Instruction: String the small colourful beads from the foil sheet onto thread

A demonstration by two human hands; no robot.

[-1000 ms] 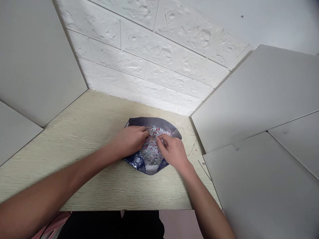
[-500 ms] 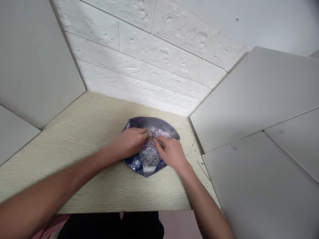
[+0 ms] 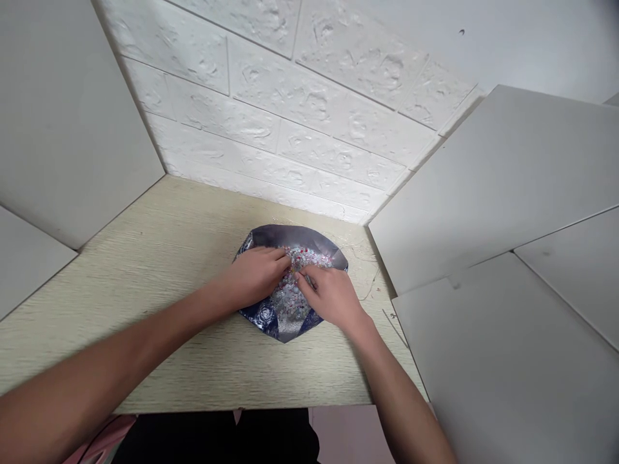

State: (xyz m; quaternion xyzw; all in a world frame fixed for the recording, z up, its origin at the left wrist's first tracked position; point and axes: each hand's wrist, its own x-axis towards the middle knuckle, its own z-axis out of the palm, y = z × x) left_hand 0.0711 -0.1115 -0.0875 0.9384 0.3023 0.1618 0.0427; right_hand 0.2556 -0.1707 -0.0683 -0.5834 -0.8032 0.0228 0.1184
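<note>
Foil bag (image 3: 267, 314) lies flat on the pale wood-grain tabletop (image 3: 145, 309), about mid-width and nearer the far edge than the near edge, its mouth spread into a rough oval. Outer print dark blue with pale rosettes; lining silver-grey, seen along the far rim. Inside, a heap of tiny beads (image 3: 290, 299), mostly clear or silvery, with red and pink flecks toward the far side.

Left hand (image 3: 254, 277) rests over the left part of the mouth, palm down. Its fingers (image 3: 276, 256) are curved and close together, tips at the edge of the bead heap. Right hand (image 3: 329, 298) sits just beside it over the right part, its fingers (image 3: 305, 278) bunched and pointing down into the beads. Both hands are touching the bag or its contents; whether either pinches any beads cannot be told from this view.

Thin wire or thread (image 3: 372, 288) lies on the tabletop just right of the bag. White embossed brick-pattern panel (image 3: 271, 109) stands along the far edge. Grey-white boards (image 3: 498, 187) rise at the right edge, similar boards (image 3: 72, 109) at the left. Dark trousers (image 3: 213, 438) show below the near edge.
</note>
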